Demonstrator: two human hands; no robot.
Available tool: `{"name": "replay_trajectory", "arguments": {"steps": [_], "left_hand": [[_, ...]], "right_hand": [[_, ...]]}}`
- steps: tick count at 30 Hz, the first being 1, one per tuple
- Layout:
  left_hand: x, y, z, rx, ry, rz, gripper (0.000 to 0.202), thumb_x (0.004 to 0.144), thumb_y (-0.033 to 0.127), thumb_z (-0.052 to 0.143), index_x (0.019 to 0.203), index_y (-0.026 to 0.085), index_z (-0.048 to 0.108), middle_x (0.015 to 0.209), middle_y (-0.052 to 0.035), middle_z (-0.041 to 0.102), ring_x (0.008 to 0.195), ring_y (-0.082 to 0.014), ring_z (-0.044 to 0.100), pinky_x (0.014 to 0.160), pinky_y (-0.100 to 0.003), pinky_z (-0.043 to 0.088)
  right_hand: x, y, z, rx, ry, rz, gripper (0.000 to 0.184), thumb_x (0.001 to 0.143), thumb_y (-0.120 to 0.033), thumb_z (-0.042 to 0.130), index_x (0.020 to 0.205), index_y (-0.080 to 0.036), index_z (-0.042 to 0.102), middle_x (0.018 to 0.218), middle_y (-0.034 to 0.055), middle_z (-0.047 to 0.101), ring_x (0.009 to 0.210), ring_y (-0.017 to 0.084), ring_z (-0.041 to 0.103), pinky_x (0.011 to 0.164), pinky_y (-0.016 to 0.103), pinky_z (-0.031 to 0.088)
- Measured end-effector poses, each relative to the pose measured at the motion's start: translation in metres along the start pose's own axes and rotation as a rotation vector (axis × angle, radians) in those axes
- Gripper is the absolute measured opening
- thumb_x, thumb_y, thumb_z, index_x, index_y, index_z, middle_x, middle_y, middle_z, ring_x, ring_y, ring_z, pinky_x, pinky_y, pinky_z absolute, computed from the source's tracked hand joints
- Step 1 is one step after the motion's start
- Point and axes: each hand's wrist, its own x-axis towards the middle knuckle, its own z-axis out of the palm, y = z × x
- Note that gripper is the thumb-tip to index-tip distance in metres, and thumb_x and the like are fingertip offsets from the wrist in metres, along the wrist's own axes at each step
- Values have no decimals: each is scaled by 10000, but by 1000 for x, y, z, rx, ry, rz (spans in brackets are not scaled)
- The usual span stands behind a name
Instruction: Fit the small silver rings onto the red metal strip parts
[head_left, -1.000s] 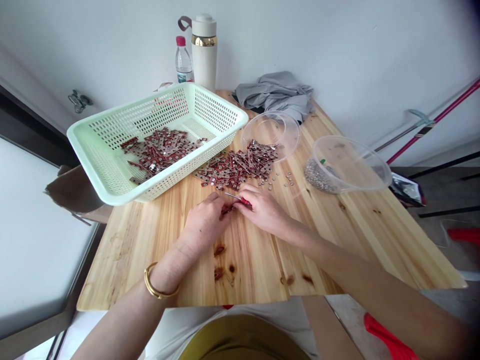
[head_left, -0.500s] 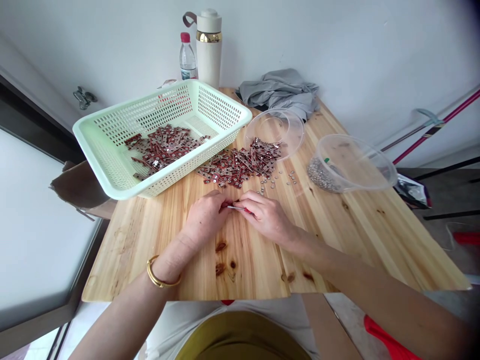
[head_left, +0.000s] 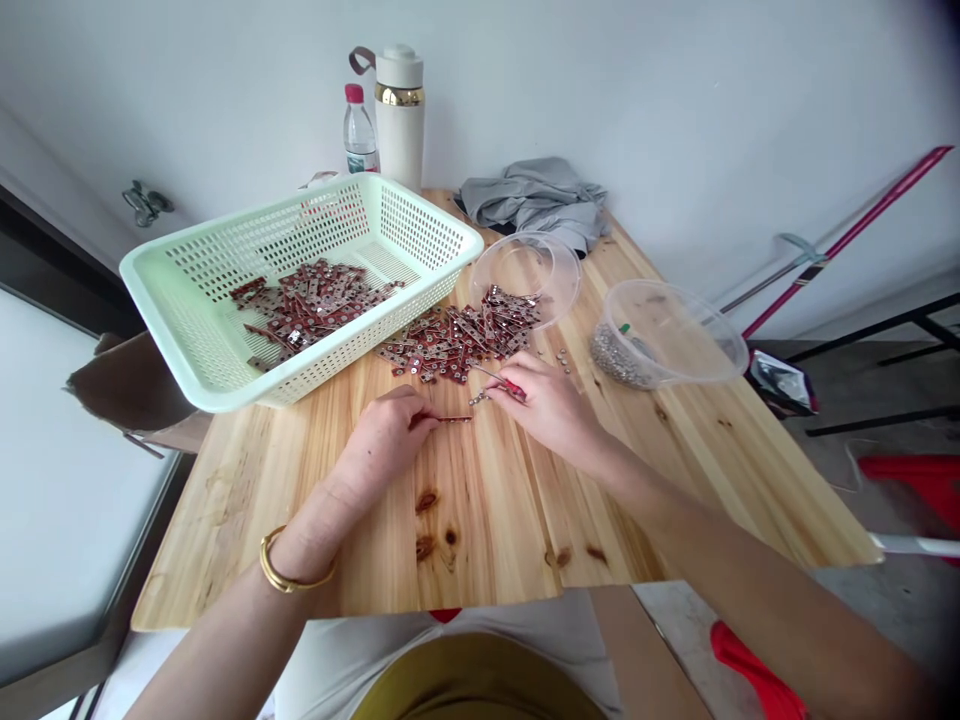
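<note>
My left hand [head_left: 386,435] pinches one end of a thin reddish-brown strip [head_left: 456,419], whose free end points right, just over the wooden table [head_left: 495,520]. Between the fingers of my right hand [head_left: 553,408] is a small screwdriver [head_left: 513,388] with a red handle and thin metal shaft, tip pointing left. Small round metal pieces [head_left: 478,398] lie by its fingertips, right of the strip's end. Beyond both hands spreads a pile of similar strips [head_left: 442,340] with metal dots on them.
A pale green basket [head_left: 300,395] with more strips stands at the back left. A clear tub [head_left: 697,375] holding small metal pieces is on the right. Behind the pile are a clear lid [head_left: 568,300], a grey cloth [head_left: 525,195], a bottle [head_left: 360,130] and a white flask [head_left: 401,130].
My hands have come apart. The right hand has moved away from the left with the screwdriver, toward the loose metal pieces. The strip in my left hand now shows. The camera view has shifted slightly.
</note>
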Motion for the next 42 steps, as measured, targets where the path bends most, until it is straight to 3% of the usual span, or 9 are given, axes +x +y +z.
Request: {"name": "replay_trajectory", "arguments": {"steps": [11, 18, 22, 29, 42], "left_hand": [[0, -1, 2, 58, 17, -7, 125, 849, 115, 604, 799, 167, 707, 795, -33, 659, 762, -171, 621, 731, -297, 482], [-1, 9, 2, 33, 43, -81, 193, 865, 114, 580, 896, 202, 748, 878, -33, 695, 839, -176, 645, 801, -302, 496], [-1, 12, 2, 72, 50, -129, 193, 867, 128, 565, 901, 183, 748, 864, -44, 692, 835, -181, 647, 806, -309, 499], [-1, 11, 1, 74, 22, -99, 203, 866, 126, 542, 866, 189, 734, 855, -38, 674, 803, -168, 640, 773, -295, 505], [0, 11, 1, 86, 16, -134, 171, 850, 118, 547, 841, 169, 710, 846, -49, 694, 803, -176, 643, 775, -306, 496]], "right_hand": [[28, -7, -2, -236, -254, -17, 142, 870, -179, 590, 744, -179, 657, 815, 22, 601, 711, 157, 562, 605, 280, 336], [17, -34, 6, 25, -79, -102, 106, 886, -168, 574, 800, -170, 636, 853, 28, 608, 748, 148, 579, 681, 266, 416], [0, -49, 28, -59, -25, -168, 126, 916, -168, 539, 823, -177, 624, 865, 36, 601, 750, 155, 578, 642, 267, 417], [-5, -50, 43, -179, 67, -208, 161, 912, -139, 516, 777, -184, 592, 829, 31, 579, 726, 150, 561, 618, 263, 412], [-7, -47, 46, -101, 66, -188, 161, 920, -145, 512, 787, -186, 592, 831, 33, 586, 722, 151, 562, 652, 266, 436]]}}
